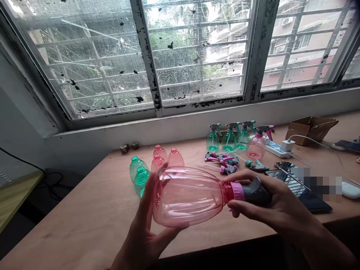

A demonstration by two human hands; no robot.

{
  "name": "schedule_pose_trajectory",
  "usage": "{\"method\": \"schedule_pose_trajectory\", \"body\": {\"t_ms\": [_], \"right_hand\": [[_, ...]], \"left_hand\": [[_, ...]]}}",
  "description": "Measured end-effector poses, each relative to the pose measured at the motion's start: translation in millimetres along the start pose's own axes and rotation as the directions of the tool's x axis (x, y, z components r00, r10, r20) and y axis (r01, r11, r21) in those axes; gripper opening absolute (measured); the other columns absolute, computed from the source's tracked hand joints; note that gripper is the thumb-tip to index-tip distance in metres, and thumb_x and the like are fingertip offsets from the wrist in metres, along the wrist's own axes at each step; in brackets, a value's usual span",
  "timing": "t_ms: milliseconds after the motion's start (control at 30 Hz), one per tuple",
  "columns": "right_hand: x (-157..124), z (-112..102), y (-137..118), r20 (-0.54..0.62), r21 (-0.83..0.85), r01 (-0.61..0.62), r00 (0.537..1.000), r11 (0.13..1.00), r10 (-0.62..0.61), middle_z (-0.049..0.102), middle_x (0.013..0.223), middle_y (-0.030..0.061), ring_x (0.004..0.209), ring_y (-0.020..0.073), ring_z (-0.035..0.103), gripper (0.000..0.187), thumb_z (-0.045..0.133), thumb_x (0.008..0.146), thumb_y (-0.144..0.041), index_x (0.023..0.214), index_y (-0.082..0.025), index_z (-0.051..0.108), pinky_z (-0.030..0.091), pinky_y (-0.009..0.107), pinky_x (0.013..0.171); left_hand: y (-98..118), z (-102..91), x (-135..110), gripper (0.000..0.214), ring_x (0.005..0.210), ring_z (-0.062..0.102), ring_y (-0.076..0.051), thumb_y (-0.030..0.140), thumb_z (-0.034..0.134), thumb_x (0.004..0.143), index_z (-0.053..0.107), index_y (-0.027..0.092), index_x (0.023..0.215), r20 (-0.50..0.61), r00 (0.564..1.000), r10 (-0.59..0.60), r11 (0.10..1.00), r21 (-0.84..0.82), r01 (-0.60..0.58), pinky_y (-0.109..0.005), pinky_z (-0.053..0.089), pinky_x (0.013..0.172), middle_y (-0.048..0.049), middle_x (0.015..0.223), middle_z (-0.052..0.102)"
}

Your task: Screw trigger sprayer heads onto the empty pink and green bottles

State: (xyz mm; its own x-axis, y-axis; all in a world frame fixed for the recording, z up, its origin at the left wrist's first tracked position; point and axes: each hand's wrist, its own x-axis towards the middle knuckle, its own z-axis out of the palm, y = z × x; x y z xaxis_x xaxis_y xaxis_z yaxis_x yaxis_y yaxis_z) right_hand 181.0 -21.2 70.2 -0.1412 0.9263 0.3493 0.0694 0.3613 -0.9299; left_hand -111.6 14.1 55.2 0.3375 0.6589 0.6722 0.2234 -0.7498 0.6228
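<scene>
A clear pink spray bottle (191, 197) lies sideways in the air above the table, its base to the left. My left hand (152, 221) is closed round the base end, thumb below and fingers behind. On the bottle's neck sits a grey spray head (255, 192) with a pink collar (237, 191). My right hand (270, 198) grips that head, the thumb and a finger near the collar. A thin tube shows faintly inside the bottle. Behind it stand open pink bottles (176, 157) and green bottles (137, 167), partly hidden by the held one.
Loose spray heads (225, 160) lie in a pile on the wooden table (70, 225). Behind them stand several fitted spray bottles (229, 140). To the right are a power strip (278, 150), a cardboard box (309, 129), a dark tablet-like device (312, 200) and a white mouse (350, 189).
</scene>
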Motion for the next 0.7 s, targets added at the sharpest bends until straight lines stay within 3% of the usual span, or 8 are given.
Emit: {"method": "schedule_pose_trajectory", "body": {"t_ms": [100, 167, 333, 500, 600, 700], "right_hand": [[-0.8, -1.1, 0.3, 0.001, -0.005, 0.009, 1.0, 1.0, -0.009, 0.076, 0.078, 0.001, 0.066, 0.018, 0.072, 0.03, 0.087, 0.085, -0.034, 0.111, -0.026, 0.075, 0.061, 0.024, 0.059], [-0.9, -2.2, -0.3, -0.006, -0.003, 0.004, 1.0, 1.0, -0.004, 0.077, 0.079, 0.0011, 0.067, 0.0183, 0.073, 0.03, 0.088, 0.084, -0.034, 0.11, -0.027, 0.075, 0.061, 0.025, 0.06], [1.1, -5.0, -3.8, 0.014, 0.046, -0.021, 1.0, 0.999, 0.021, 0.078, 0.078, 0.0022, 0.067, 0.0202, 0.075, 0.031, 0.088, 0.083, -0.034, 0.109, -0.025, 0.075, 0.063, 0.027, 0.062], [2.9, -3.8, -5.0, 0.024, 0.043, -0.036, 0.999, 0.998, 0.035, 0.076, 0.074, 0.0021, 0.064, 0.0195, 0.074, 0.03, 0.088, 0.083, -0.035, 0.108, -0.023, 0.075, 0.061, 0.027, 0.058], [2.9, -2.9, -4.1, 0.034, 0.069, -0.034, 0.999, 0.997, 0.032, 0.076, 0.075, 0.002, 0.064, 0.0187, 0.073, 0.029, 0.088, 0.083, -0.034, 0.107, -0.023, 0.075, 0.06, 0.025, 0.057], [2.4, -4.1, -3.1, 0.028, 0.084, -0.034, 0.999, 0.996, 0.032, 0.077, 0.074, 0.002, 0.063, 0.0179, 0.072, 0.03, 0.089, 0.083, -0.033, 0.108, -0.023, 0.075, 0.059, 0.024, 0.056]], "left_hand": [[3.8, 0.2, 2.8, 0.11, 0.154, 0.034, -0.042, 0.059, 0.086, 0.076, 0.023, 0.041, 0.164, 0.014, 0.999, -0.043, 0.997, -0.066, 0.044, -0.062, 0.031, 0.123, -0.0087, 0.169, 0.037], [6.2, 0.3, 4.8, 0.104, 0.153, 0.037, -0.043, 0.066, 0.082, 0.075, 0.032, 0.039, 0.162, -0.002, 0.998, -0.069, 0.993, -0.095, 0.069, -0.06, 0.033, 0.123, -0.0089, 0.166, 0.043], [10.2, 3.2, 3.2, 0.096, 0.15, 0.043, -0.04, 0.049, 0.087, 0.08, 0.035, 0.043, 0.16, -0.05, 0.995, -0.082, 0.995, -0.051, 0.08, -0.061, 0.036, 0.122, -0.0066, 0.163, 0.048], [9.0, 3.3, -1.2, 0.096, 0.154, 0.039, -0.036, 0.03, 0.079, 0.092, 0.018, 0.05, 0.163, -0.039, 0.997, -0.06, 0.998, -0.006, 0.06, -0.061, 0.033, 0.122, -0.0037, 0.169, 0.038], [5.8, -0.2, -0.1, 0.103, 0.156, 0.033, -0.039, 0.045, 0.086, 0.083, 0.022, 0.042, 0.164, 0.054, 0.996, -0.072, 0.997, -0.028, 0.073, -0.056, 0.035, 0.123, -0.0053, 0.173, 0.029], [2.5, -2.6, 0.5, 0.101, 0.158, 0.026, -0.041, 0.059, 0.084, 0.079, 0.034, 0.034, 0.163, 0.09, 0.994, -0.066, 0.996, -0.048, 0.07, -0.053, 0.032, 0.126, -0.0071, 0.172, 0.032]]}}
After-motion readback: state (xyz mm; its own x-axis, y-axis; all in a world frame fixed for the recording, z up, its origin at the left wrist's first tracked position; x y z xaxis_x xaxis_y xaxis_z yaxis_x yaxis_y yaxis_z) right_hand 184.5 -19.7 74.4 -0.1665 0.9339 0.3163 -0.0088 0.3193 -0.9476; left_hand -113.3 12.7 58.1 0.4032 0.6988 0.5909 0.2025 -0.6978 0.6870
